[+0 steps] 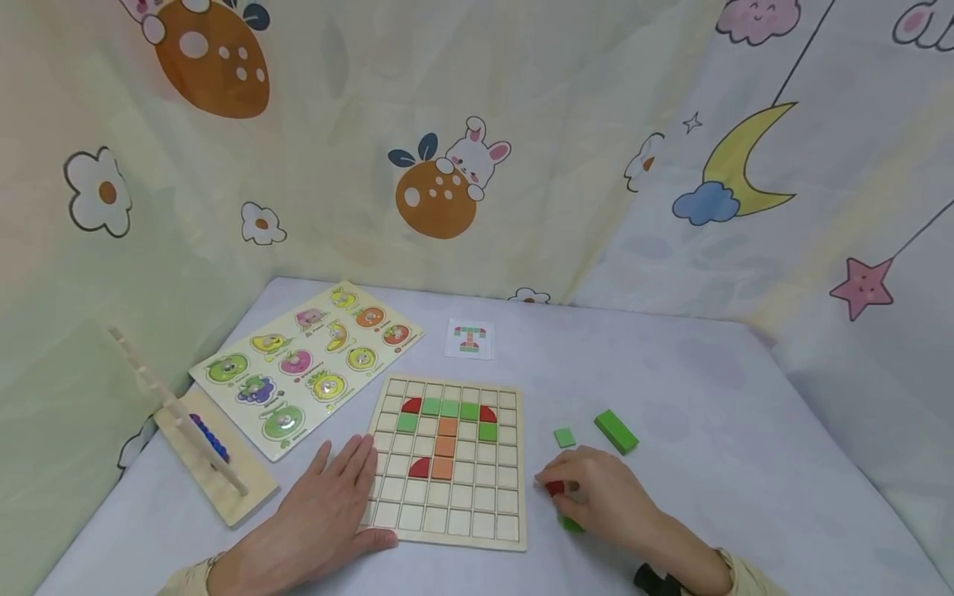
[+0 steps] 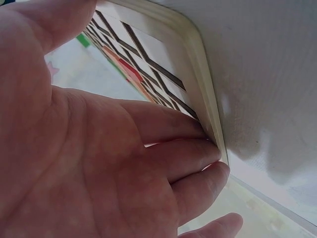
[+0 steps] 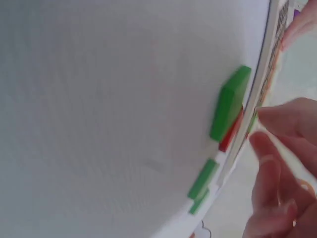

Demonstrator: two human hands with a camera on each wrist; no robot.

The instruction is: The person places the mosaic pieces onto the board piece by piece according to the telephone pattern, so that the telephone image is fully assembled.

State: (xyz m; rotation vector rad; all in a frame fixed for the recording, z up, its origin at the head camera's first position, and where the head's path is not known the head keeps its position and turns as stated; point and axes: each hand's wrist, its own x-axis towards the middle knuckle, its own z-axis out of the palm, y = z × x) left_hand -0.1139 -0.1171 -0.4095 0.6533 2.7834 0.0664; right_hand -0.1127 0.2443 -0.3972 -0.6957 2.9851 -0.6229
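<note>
A wooden grid board (image 1: pixel 484 501) lies on the table, set with red quarter-round pieces (image 1: pixel 420 468), green squares (image 1: pixel 488 432) and orange squares (image 1: pixel 444 445). Along its left edge rests my left hand (image 1: pixel 313 513), fingers straight against the frame; the thumb reaches the near edge. To the right of the board, my right hand (image 1: pixel 607 492) hovers with thumb and forefinger apart over a red piece (image 1: pixel 555 488). That red piece (image 3: pixel 231 134) lies on the table beside a green block (image 3: pixel 230 104), which the right hand partly covers in the head view.
Beyond the right hand lie a green square (image 1: pixel 564 437) and a green block (image 1: pixel 615 432). A small pattern card (image 1: pixel 469 339) sits behind the board. At left are a fruit puzzle board (image 1: pixel 313 339) and a wooden stand (image 1: pixel 216 488) with blue beads. Printed cloth hangs behind.
</note>
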